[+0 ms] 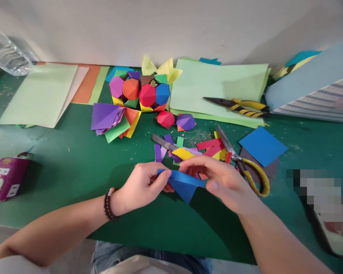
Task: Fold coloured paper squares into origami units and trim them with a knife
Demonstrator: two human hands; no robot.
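Note:
A square-cut blue sheet of paper [186, 186], partly folded, hangs with one corner pointing down towards me. My left hand [145, 184] pinches its left end between thumb and fingers. At the paper's upper right edge, my right hand [224, 180] curves its fingers, with the thumb held apart from them. Just beyond the hands lie a craft knife [183, 153] with a yellow handle and cut paper strips [208, 144] in several colours. Scissors [255, 177] with yellow-and-black handles rest beside my right hand, partly hidden by it.
Folded paper shapes [147, 95] and a fan of coloured paper squares [105, 117] sit at the back. Pliers [237, 105] lie on pale green sheets [217, 82]. A blue square [263, 146] is at right, a purple box [7, 179] at left, a clear bottle [10, 53] at far left.

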